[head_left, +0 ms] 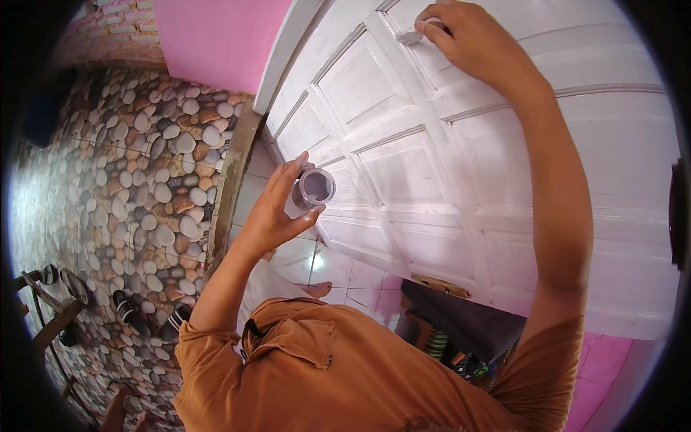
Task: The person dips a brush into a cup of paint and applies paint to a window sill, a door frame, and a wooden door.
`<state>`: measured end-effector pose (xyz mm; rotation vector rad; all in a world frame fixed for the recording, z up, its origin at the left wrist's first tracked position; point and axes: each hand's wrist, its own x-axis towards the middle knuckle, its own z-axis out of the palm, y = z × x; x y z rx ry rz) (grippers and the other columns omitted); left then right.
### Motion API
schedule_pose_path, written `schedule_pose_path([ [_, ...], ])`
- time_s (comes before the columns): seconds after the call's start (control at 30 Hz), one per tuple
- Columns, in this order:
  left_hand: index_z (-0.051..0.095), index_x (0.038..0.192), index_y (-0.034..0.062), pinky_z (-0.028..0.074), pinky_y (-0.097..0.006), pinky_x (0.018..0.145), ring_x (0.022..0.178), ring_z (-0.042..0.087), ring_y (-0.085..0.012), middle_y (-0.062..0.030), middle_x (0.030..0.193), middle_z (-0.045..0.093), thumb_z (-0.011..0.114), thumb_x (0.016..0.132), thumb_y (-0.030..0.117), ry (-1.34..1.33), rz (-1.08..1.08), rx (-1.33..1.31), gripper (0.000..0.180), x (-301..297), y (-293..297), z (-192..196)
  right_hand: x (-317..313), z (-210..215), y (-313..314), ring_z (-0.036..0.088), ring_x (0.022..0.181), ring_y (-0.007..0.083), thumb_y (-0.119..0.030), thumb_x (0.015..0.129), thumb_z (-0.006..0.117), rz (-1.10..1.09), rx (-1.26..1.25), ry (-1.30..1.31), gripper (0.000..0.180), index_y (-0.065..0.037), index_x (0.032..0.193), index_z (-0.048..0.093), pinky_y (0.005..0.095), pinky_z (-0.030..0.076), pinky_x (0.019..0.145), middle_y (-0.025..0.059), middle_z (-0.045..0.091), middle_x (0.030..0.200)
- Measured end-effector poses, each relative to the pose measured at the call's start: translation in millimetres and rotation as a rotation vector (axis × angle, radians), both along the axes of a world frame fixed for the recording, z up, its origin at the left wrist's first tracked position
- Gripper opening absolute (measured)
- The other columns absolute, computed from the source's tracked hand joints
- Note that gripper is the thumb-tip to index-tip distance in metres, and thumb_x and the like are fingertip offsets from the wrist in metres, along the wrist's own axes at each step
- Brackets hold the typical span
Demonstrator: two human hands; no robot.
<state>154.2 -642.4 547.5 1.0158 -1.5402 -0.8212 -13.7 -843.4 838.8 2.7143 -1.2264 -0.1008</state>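
My left hand (272, 209) is closed around a small round paint can (298, 196), thumb on one side and fingers on the other. The can is open at the top, with pale paint inside, and is held in front of the door's lower panels. High on the white panelled door (400, 173), my right hand (475, 43) grips a paintbrush (412, 36). Its pale bristles are at the moulding beside an upper panel, and the fingers hide most of the handle. Some whitish paint marks the fingertips of both hands.
A raised threshold (234, 173) separates white tiles from a pebble-patterned floor (144, 209) on the left. Sandals (131, 313) and a rack (54, 324) stand there, near another person's bare limbs (117, 407). Below the door is a dark piece of furniture (461, 317) with items under it.
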Motion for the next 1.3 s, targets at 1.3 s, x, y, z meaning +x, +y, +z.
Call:
schedule_pose_path([
  [1.3, 0.038, 0.154, 0.0011, 0.045, -0.041, 0.109, 0.126, 0.056, -0.0349, -0.0194, 0.137, 0.057, 0.085, 0.075, 0.009, -0.064, -0.065, 0.070, 0.093, -24, 3, 20, -65, -47, 104, 0.064, 0.076, 0.0297, -0.012, 0.093, 0.061, -0.020, -0.374, -0.093, 0.012, -0.006, 0.082, 0.061, 0.0412, 0.056, 0.065, 0.0097, 0.062, 0.084],
])
